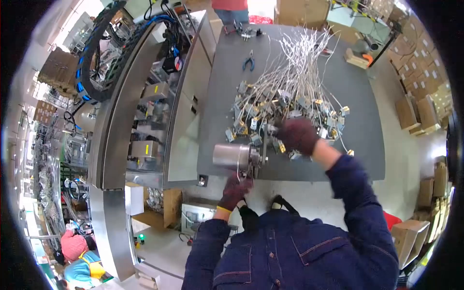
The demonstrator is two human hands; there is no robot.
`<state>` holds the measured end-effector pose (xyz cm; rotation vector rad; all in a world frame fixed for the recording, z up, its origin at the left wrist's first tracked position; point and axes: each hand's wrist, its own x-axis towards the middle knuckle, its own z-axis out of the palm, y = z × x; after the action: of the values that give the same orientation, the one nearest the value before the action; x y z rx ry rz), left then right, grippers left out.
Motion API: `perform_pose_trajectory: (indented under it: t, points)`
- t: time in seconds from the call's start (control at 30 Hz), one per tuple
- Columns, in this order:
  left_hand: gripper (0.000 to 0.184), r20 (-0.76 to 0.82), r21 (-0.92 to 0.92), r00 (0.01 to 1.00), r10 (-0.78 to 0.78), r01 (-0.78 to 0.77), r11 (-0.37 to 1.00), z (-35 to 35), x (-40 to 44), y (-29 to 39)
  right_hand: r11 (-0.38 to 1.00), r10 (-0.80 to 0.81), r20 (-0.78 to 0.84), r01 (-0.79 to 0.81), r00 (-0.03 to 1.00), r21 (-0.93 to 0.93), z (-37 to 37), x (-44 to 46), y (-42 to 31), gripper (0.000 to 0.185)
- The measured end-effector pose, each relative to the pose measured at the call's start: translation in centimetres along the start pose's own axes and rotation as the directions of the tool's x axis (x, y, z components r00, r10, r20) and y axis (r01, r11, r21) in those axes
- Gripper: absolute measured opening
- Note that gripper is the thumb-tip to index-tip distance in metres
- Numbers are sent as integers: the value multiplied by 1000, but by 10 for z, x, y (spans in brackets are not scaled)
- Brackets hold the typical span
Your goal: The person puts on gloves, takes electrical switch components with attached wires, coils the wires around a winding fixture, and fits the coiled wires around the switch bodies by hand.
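Just beside steel cylinder (226, 155), left hand (236, 190); yellow labels (147, 149) illegibly small.

From one head-worn wide-angle camera, we look forward and steeply down, past the wearer's dark-blue jacket (285, 261) close below, onto the grey worktop (362, 140) within a round, dark-rimmed field.

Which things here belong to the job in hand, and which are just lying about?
Probably in use:
metal cranked device, left hand at its near side, right hand by its crank
heaped wired parts

Apparently lying about:
blue-handled pliers
open cardboard box
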<state>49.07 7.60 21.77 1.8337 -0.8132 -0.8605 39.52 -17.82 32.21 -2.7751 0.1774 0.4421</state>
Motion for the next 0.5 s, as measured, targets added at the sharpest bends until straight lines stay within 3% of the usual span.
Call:
perform_pose_trajectory:
  t: [0.03,0.07,0.1,0.13,0.2,0.23,0.27,0.3,0.37,0.43,0.47,0.5]
  points:
    - [25,-68,333,941,331,-291,897,-4,15,1,971,135,-96,-151,986,-184,28,19,20,23]
    - [24,-24,637,776,630,-475,608,-10,29,2,991,39,-96,-51,995,-120,62,17,25,23]
    - [24,-27,640,773,634,-474,605,-13,32,4,997,-59,-95,53,994,-55,97,15,31,24]
    - [22,-124,224,900,419,-386,895,-12,23,8,988,-155,-94,156,984,8,131,13,37,26]
    - [20,-110,-153,973,205,-221,963,-14,7,33,999,36,-122,-37,992,-5,78,16,40,25]
    - [19,-101,-332,990,95,-123,935,-15,0,45,996,84,-254,-77,964,37,43,18,45,26]
    - [21,-166,-222,973,160,-195,955,-20,3,33,996,63,-288,-43,956,76,-3,8,34,25]
    - [23,-160,-320,983,89,-137,938,-25,-1,20,993,40,-319,-3,947,115,-44,-4,19,25]
    - [27,-147,-508,988,-55,-28,861,-35,-9,-4,955,-240,-260,276,935,108,-61,-34,-14,31]
    - [29,-265,-680,868,-419,140,720,-47,-27,59,807,-456,-455,571,765,151,15,-51,-30,39]
    - [30,-332,-606,857,-394,126,785,-47,-40,64,887,-411,-191,439,891,139,22,-61,-46,43]
    - [30,-337,-610,853,-398,124,783,-49,-52,72,948,-314,82,307,946,86,22,-65,-60,47]
